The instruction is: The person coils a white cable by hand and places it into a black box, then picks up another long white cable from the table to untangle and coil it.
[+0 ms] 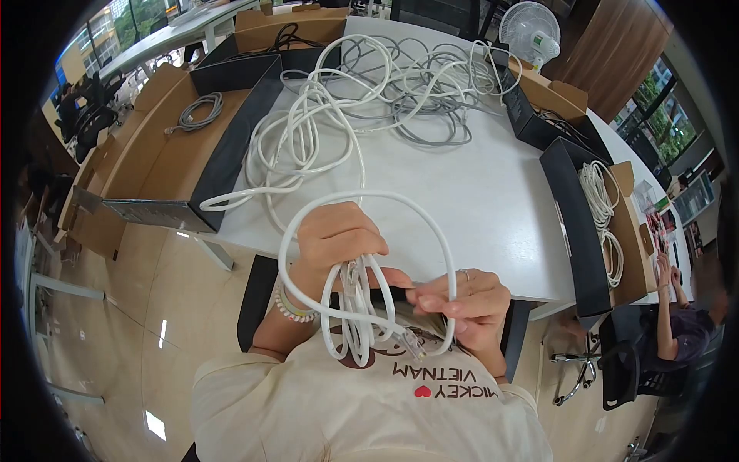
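Observation:
My left hand [339, 235] is closed around the gathered coils of a white network cable [356, 327], whose loops hang below the fist in front of my shirt. One clear plug [414, 346] dangles at the lower right of the bundle. Another clear plug [351, 279] shows just under the left fingers. A wide loop of the same cable arcs over the left hand and comes down to my right hand [466, 304], where the fingers are pinched together at the cable. The fingertips of both hands nearly meet beside the bundle.
Tangled white cables [308, 142] and grey cables [439, 115] cover the back of the white table [500, 223]. A box [154, 162] on the left holds a coiled grey cable [202, 114]. Another box [589, 254] holds white cables [599, 192]. A fan [530, 35] and a seated person [685, 331] are nearby.

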{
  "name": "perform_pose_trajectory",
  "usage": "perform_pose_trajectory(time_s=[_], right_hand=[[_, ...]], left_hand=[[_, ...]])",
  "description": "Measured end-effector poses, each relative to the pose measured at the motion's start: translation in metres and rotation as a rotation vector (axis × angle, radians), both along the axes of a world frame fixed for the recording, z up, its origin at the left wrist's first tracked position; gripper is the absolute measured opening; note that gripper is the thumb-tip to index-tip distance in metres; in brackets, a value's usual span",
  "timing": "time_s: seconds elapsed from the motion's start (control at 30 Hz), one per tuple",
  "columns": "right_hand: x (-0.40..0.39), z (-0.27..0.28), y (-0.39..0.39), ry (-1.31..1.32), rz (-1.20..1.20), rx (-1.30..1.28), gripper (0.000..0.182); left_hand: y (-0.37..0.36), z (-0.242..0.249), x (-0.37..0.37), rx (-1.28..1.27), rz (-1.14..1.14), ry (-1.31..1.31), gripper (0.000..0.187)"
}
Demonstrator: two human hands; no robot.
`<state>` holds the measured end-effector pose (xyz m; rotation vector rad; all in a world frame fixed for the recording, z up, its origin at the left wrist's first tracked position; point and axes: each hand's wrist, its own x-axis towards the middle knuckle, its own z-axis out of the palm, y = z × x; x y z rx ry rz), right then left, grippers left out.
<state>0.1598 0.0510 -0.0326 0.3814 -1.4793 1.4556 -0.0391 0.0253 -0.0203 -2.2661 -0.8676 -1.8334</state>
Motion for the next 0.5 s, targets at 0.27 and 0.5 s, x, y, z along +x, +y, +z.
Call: perform_pose_trajectory(time_s=[0.27,0.5], right_hand=[[0.001,-0.011,-0.002,0.114,-0.620,0.396,0.025],[0.012,-0.029,-0.014,0.172,-0.953,0.399,0.017]], left_hand=[[0.004,-0.001,0.002,0.032,0.053,-0.032,0.027],[0.006,-0.011,0.009,0.003,0.125,-0.110,0.028]])
